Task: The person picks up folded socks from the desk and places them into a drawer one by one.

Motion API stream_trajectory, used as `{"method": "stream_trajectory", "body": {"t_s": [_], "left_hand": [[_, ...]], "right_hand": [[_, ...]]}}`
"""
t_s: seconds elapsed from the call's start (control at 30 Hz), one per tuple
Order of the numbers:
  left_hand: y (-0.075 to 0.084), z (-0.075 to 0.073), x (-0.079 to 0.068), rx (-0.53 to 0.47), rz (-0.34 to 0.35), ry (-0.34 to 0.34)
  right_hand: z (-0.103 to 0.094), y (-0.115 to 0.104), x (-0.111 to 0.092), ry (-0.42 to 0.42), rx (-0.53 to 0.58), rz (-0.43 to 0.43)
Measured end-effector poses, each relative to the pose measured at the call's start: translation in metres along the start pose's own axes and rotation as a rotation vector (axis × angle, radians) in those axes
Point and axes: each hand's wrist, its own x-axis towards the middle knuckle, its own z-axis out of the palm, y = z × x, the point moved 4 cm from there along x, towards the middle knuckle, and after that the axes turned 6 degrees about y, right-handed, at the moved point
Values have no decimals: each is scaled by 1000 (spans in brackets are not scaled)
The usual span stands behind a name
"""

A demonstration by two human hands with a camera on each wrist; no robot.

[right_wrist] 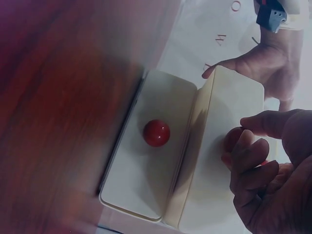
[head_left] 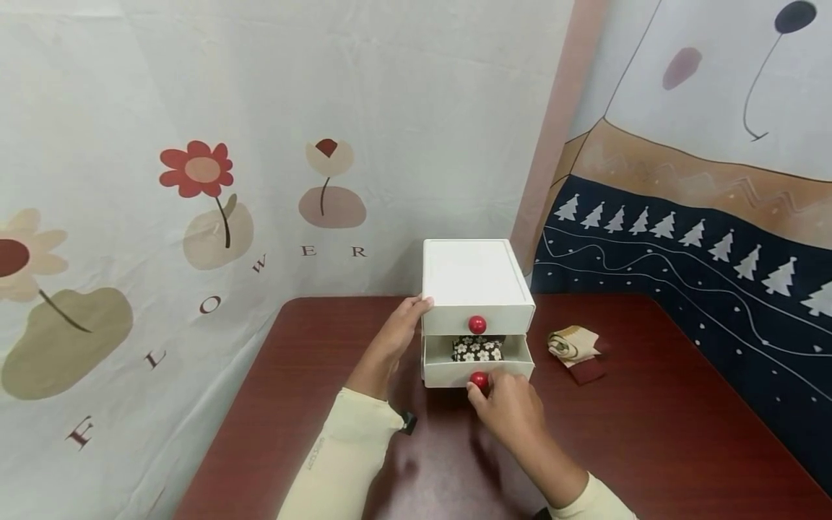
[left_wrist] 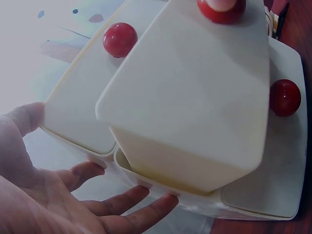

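A white chest of drawers (head_left: 471, 271) with red knobs stands on the table, its middle drawer (left_wrist: 195, 87) pulled out. Inside that drawer lies a black cloth with white flowers (head_left: 478, 349). My right hand (head_left: 513, 404) pinches the drawer's red knob (right_wrist: 234, 139) between thumb and curled fingers. Against the chest's left side rests my left hand (head_left: 398, 328), fingers spread and fairly straight, thumb by the top front edge. Above and below the pulled drawer, the top and bottom drawers are closed; the bottom drawer's knob (right_wrist: 156, 133) shows in the right wrist view.
To the right of the chest, a folded cream-patterned cloth (head_left: 573, 344) lies on the dark red wooden table (head_left: 650, 419), with a dark red piece (head_left: 588, 370) beside it. A printed flower backdrop (head_left: 390, 108) hangs close behind the table.
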Motion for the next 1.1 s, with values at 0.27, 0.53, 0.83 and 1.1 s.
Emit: {"method": "stream_trajectory", "body": {"t_s": [0.27,0.53,0.83,1.1], "left_hand": [[1,1,-2,0,-5,13],[-1,0,-2,18,-14,7],[-1,1,-2,18,-23,14],[1,0,-3,22,-28,11]], "right_hand": [[8,3,15,-15,2,17],[15,4,25,-20,19,27],[24,8,34,-11,32,52],[29,9,41,-12,39,62]]}}
